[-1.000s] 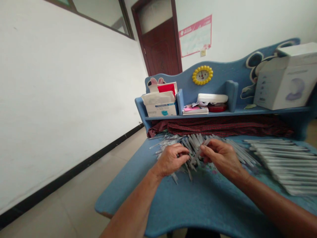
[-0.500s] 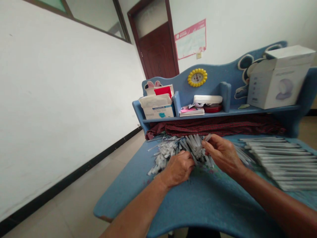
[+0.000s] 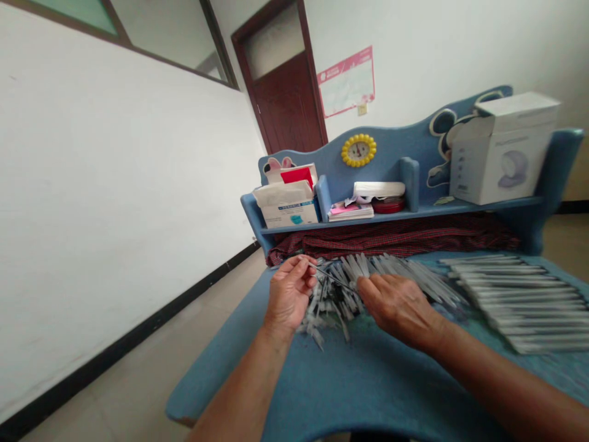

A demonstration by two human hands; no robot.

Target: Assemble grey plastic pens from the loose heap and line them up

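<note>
A thin dark rod with a pale end (image 3: 332, 277), much like a pen refill, stretches between my two hands. My left hand (image 3: 291, 293) pinches its left end with fingertips and thumb. The right end runs into the closed fingers of my right hand (image 3: 399, 307), palm down. Beneath and behind them lies a loose pile of translucent pale strips and dark thin rods (image 3: 338, 307). More long pale strips (image 3: 427, 279) fan out behind my right hand. Farther right, pen-like sticks with pale bodies and dark ends (image 3: 529, 307) lie in a row.
The blue desk (image 3: 322, 393) has a raised back shelf (image 3: 386, 215). On it stand a tissue-style carton (image 3: 289, 213), papers (image 3: 352, 212), a red round case (image 3: 389, 205) and a large white box (image 3: 504, 153). A checked dark red cloth (image 3: 391, 239) lies underneath.
My left hand has lifted out of the pile and moved up and left, turning palm up. My right hand has turned palm down and dropped slightly. The rod now spans both hands.
</note>
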